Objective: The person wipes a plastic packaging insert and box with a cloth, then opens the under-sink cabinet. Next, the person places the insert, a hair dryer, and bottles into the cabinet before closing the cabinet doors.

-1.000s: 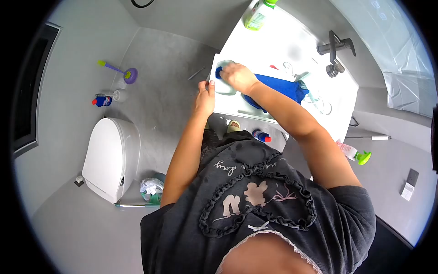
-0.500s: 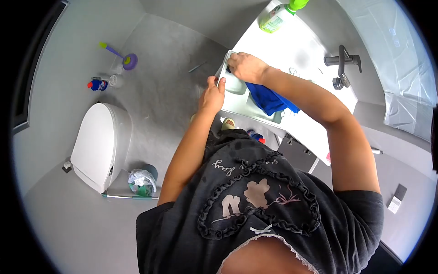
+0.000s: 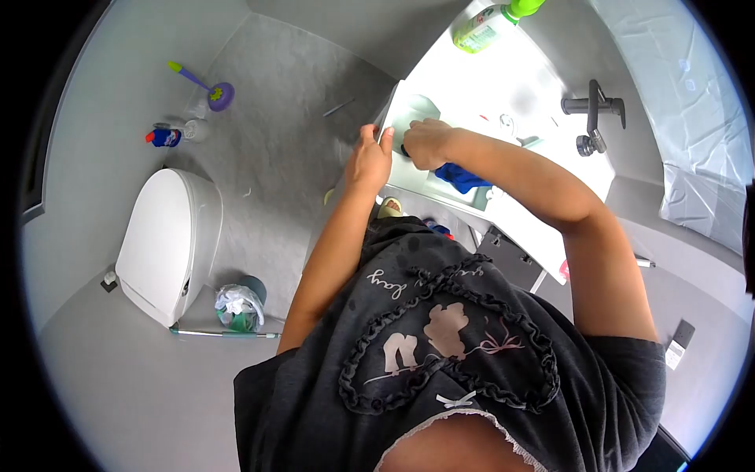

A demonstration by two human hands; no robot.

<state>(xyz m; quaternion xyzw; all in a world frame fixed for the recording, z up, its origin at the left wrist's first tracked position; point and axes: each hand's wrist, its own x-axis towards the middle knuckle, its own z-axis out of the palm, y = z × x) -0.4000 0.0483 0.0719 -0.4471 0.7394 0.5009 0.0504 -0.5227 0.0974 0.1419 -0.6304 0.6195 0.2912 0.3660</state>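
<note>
My left hand [image 3: 370, 160] grips the left edge of a white tray [image 3: 409, 106], thumb on the near side and fingers over the outer wall. Inside the tray's near part is my right hand [image 3: 427, 144], its fingers closed round something dark blue that shows only as a small patch at the fingertips. A blue cloth [image 3: 462, 179] lies just right of the tray, partly under my right forearm. The tray rests over the white washbasin counter [image 3: 515, 71].
A green-capped bottle [image 3: 486, 30] stands at the counter's far end, and a dark faucet [image 3: 594, 114] at the right. On the left are a white toilet [image 3: 161, 244], a purple plunger [image 3: 220, 96], a blue bottle [image 3: 165, 138] and a waste bin [image 3: 240, 307].
My right hand has moved from the tray's far end down to its near part. The view has shifted, and less of the blue cloth shows. My left hand stays on the tray's edge.
</note>
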